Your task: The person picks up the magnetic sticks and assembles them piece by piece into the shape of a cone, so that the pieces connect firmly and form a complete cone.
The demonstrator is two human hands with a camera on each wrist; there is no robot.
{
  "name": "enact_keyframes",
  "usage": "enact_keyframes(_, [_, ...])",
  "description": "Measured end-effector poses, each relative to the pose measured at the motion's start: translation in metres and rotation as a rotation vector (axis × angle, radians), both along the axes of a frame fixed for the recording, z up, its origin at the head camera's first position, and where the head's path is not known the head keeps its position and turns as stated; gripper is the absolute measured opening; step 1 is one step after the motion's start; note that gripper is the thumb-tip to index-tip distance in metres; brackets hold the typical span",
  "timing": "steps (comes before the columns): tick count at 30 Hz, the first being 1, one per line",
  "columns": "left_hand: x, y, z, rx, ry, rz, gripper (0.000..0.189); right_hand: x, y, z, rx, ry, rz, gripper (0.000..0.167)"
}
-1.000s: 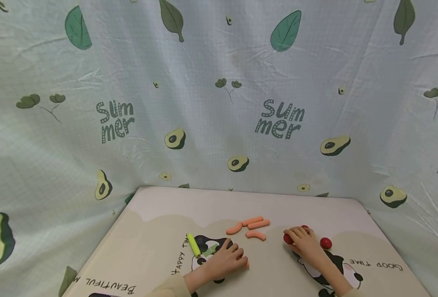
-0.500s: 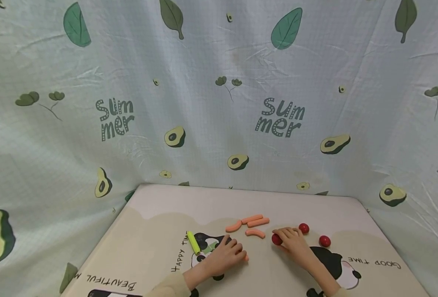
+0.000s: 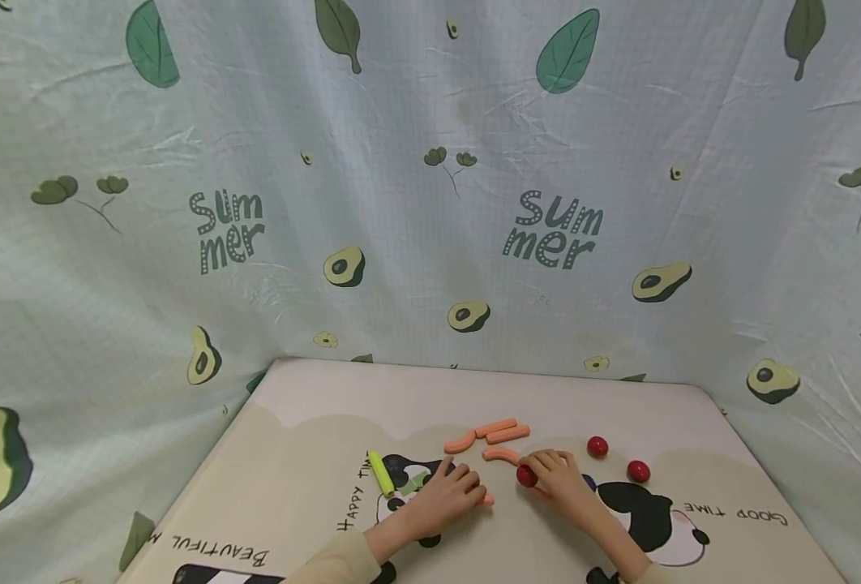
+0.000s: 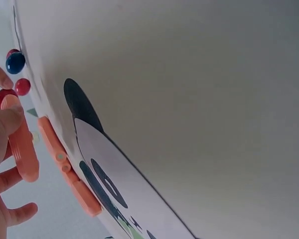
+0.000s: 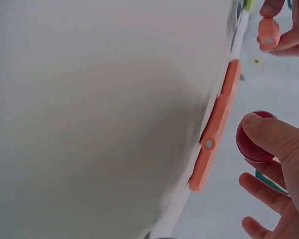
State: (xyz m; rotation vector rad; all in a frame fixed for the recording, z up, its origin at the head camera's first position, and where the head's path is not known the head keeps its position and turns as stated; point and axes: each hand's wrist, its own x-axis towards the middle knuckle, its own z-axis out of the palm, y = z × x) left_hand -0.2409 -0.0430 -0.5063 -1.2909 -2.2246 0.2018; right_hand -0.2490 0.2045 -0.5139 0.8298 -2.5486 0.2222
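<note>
My left hand (image 3: 448, 496) pinches a ribbed orange toy rod (image 4: 22, 142) between thumb and fingers; in the head view only its end peeks out. My right hand (image 3: 563, 487) holds a red ball (image 5: 254, 142) between thumb and index finger, its other fingers loosely spread. That ball appears close to the end of a curved orange rod (image 3: 501, 455) lying on the table. Partly behind the right hand sits a blue ball (image 3: 588, 482). Two more red balls lie farther right, one (image 3: 597, 446) behind the other (image 3: 638, 471).
Beyond the hands, several orange rods (image 3: 507, 434) lie together on the table (image 3: 314, 462). A yellow-green rod (image 3: 381, 474) rests left of the left hand. A printed curtain (image 3: 401, 203) rises behind and around the table.
The right hand has moved left with its red ball, away from the two other red balls, toward the curved orange rod. The blue ball has come into view. The left hand has barely moved.
</note>
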Motion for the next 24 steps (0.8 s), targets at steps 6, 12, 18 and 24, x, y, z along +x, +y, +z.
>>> enact_keyframes(6, [-0.001,0.002,-0.001,0.002,-0.002,0.005,0.011,-0.001,-0.011,-0.001,0.016,0.0,-0.001,0.041])
enact_keyframes(12, [-0.004,0.004,-0.003,0.018,0.008,0.005,0.021,-0.001,-0.017,-0.001,-0.015,-0.006,0.033,0.046])
enact_keyframes(18, [-0.008,0.006,-0.003,0.013,0.001,0.024,0.012,0.0,-0.022,-0.001,-0.005,-0.025,0.046,0.05])
enact_keyframes(24, [-0.008,0.006,-0.003,0.02,-0.017,0.027,0.013,0.0,-0.026,-0.001,-0.026,-0.029,0.064,0.046])
